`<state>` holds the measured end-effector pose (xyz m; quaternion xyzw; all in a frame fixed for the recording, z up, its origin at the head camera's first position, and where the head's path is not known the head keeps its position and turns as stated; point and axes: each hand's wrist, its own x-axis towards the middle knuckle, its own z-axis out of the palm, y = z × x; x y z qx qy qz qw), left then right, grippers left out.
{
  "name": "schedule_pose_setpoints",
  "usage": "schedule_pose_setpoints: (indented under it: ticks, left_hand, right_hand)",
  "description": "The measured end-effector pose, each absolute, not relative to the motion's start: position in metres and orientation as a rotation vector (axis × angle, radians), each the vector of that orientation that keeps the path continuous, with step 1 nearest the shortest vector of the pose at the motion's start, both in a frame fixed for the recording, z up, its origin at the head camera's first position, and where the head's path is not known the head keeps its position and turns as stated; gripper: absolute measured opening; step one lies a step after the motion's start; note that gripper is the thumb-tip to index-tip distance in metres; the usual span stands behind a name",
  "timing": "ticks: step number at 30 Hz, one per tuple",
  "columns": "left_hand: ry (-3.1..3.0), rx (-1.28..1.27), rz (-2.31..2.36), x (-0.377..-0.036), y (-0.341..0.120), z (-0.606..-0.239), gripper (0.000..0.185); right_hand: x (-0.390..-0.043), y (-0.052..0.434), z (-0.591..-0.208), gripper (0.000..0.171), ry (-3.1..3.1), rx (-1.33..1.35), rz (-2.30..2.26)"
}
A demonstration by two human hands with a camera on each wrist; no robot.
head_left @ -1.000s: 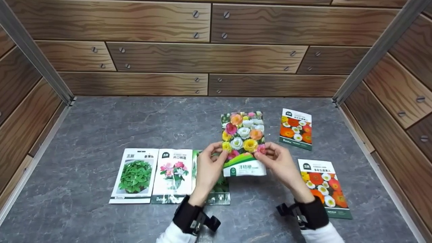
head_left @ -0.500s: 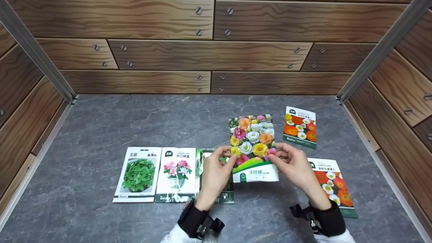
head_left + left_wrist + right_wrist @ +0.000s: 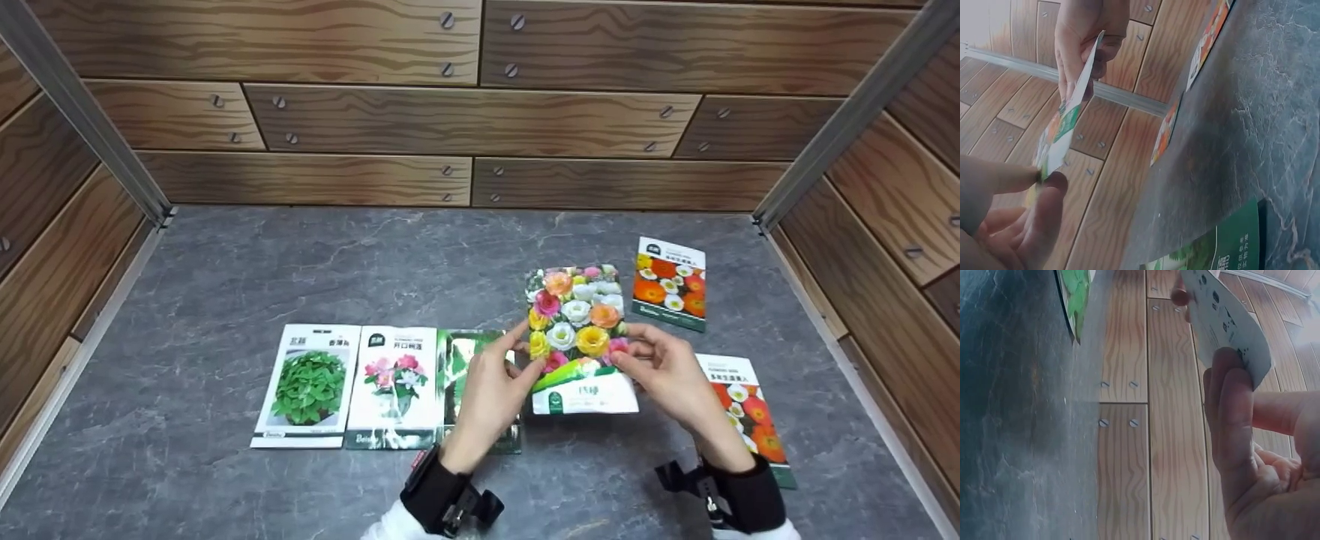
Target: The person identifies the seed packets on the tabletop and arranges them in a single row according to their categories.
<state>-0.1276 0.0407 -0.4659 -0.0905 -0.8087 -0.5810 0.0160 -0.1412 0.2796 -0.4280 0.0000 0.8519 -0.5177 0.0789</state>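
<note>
Both hands hold one seed packet with mixed-colour flowers (image 3: 576, 334) upright, lifted off the grey stone-look tabletop (image 3: 225, 285), right of centre. Left hand (image 3: 491, 390) pinches its left edge between thumb and fingertips; left wrist view shows that pinch on the packet edge (image 3: 1064, 132), thumb on one face, fingers on the other. Right hand (image 3: 667, 371) pinches the right edge the same way; right wrist view shows thumb and forefinger clamped on the printed grey back of the packet (image 3: 1227, 323). Packet stands with the white label band at the near end and the flower print facing the person. Flat on the tabletop to the left, a row of three packets touching side by side: green leafy herb packet (image 3: 309, 386), pink flower packet (image 3: 394, 386), and a dark green packet (image 3: 472, 360) partly hidden behind the left hand. To the right, two orange-and-white flower packets: one far right (image 3: 669, 283), lying apart from the held packet, one near right (image 3: 746, 412) partly covered by the right hand and wrist. Wood-plank walls (image 3: 360, 120) enclose the scene on three sides. Black wrist straps on both arms.
</note>
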Motion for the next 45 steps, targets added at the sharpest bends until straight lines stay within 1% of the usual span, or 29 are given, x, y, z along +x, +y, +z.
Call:
schedule_pose_setpoints:
  ticks: [2, 8, 12, 14, 19, 29, 36, 39, 45]
  left_hand:
    - [-2.585, -0.315, -1.663, -0.126, 0.043, -0.466, 0.055]
    - [-2.747, -0.505, -1.024, -0.120, 0.048, -0.470, 0.051]
    - [-2.817, -0.670, -0.827, -0.117, 0.049, -0.474, 0.049]
    - [-2.863, -0.750, -0.758, -0.116, 0.049, -0.476, 0.045]
    - [-2.983, -0.893, -0.622, -0.114, 0.050, -0.479, 0.039]
    - [-3.068, -0.915, -0.339, -0.109, 0.056, -0.484, 0.053]
    - [-3.122, -0.888, -0.322, -0.108, 0.058, -0.487, 0.051]
    - [-3.127, -0.875, -0.328, -0.108, 0.058, -0.487, 0.051]
    - [-3.149, -0.866, -0.358, -0.110, 0.058, -0.487, 0.048]
  right_hand:
    - [-0.143, 0.281, -0.428, 0.045, 2.572, 0.001, -1.512]
    - [-0.144, 0.283, -0.433, 0.051, 2.588, -0.057, -1.387]
    - [-0.143, 0.285, -0.437, 0.059, 2.573, -0.142, -1.299]
    - [-0.143, 0.285, -0.439, 0.061, 2.569, -0.174, -1.259]
    - [-0.141, 0.280, -0.445, 0.064, 2.597, -0.221, -1.146]
    - [-0.137, 0.268, -0.459, 0.075, 2.736, -0.151, -0.707]
    - [-0.138, 0.265, -0.466, 0.082, 2.715, -0.187, -0.464]
    - [-0.138, 0.263, -0.469, 0.078, 2.734, -0.208, -0.408]
    - [-0.135, 0.261, -0.471, 0.061, 2.822, -0.318, -0.351]
